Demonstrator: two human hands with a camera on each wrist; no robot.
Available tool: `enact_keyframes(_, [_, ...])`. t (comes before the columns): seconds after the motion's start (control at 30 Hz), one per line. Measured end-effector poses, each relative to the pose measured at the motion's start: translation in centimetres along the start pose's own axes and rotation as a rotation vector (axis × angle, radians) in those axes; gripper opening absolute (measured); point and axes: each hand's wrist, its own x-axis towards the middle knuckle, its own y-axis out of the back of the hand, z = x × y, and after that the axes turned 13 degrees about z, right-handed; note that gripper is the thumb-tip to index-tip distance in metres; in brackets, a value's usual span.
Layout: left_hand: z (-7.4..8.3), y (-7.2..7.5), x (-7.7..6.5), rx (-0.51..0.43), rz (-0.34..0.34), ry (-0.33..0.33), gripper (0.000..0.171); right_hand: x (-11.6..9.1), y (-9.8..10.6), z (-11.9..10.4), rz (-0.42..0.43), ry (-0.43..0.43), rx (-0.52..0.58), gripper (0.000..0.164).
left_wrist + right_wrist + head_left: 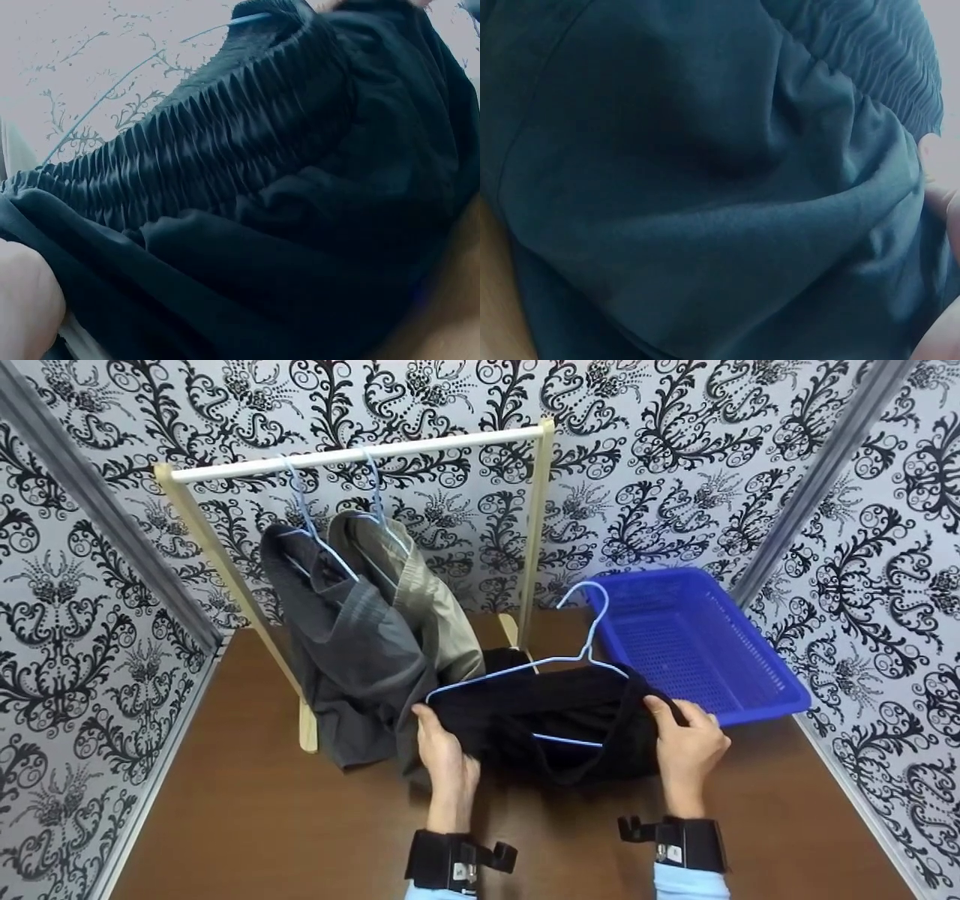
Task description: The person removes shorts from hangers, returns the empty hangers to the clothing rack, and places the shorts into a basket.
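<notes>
Black elastic-waist pants are stretched between my two hands above the table, with a light blue wire hanger inside the waist opening. The hanger's hook points up, off the rack. My left hand pinches the left end of the waist, thumb on top near the hanger's corner. At the other end, my right hand grips the waistband with its thumb over the edge. Gathered elastic runs across the left wrist view. Folded dark fabric fills most of the right wrist view.
A wooden rack with a white rail stands at the back left. Grey pants and khaki pants hang from it on blue hangers. Behind my right hand sits a blue plastic basket on the brown table.
</notes>
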Motion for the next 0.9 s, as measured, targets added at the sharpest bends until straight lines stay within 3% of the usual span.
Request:
enact_keyframes(0.27, [-0.8, 0.1, -0.3, 0.173, -0.065, -0.132, 0.071, 0.3, -0.1, -0.2, -0.015, -0.005, 0.016, 0.023])
enact_keyframes(0.37, [-1.2, 0.1, -0.5, 0.255, -0.103, -0.22, 0.065, 0.3, -0.2, -0.3, -0.033, -0.019, 0.029, 0.022])
enact_keyframes(0.53, [-1.4, 0.3, -0.5, 0.388, -0.095, -0.404, 0.048, 0.6, -0.4, -0.5, -0.043, -0.034, 0.055, 0.02])
enact_keyframes(0.9, [-1.3, 0.4, -0.3, 0.471, -0.125, -0.576, 0.023, 0.8, -0.3, -0.5, -0.084, -0.05, 0.096, 0.017])
